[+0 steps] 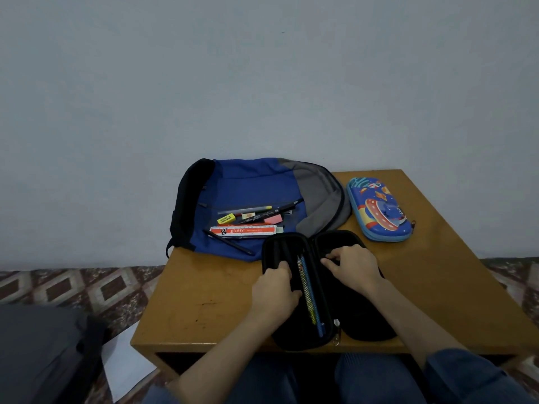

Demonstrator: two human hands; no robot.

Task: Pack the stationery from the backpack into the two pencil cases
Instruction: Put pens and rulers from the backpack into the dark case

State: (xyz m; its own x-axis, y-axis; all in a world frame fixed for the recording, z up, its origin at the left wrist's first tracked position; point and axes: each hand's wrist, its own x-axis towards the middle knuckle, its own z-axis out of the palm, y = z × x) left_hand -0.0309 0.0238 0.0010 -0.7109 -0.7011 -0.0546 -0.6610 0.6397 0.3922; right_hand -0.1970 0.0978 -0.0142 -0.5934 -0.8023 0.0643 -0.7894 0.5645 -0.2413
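Evidently to keep it spread for filling, the left hand (274, 290) gripped the left half of the open black pencil case (364, 316), the right hand (353, 266) pinched its right half; stationery (243, 230) lay on the backpack (250, 182) behind.

Dim, bluish, even light with faint shadows; soft overall focus, and wide-angle bending toward the edges.

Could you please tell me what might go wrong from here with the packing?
The open black pencil case reaches the near edge of the table and seems to overhang it; a nudge could tip it off with its two pencils. The black pen lying on the front of the backpack looks loose and might roll off.
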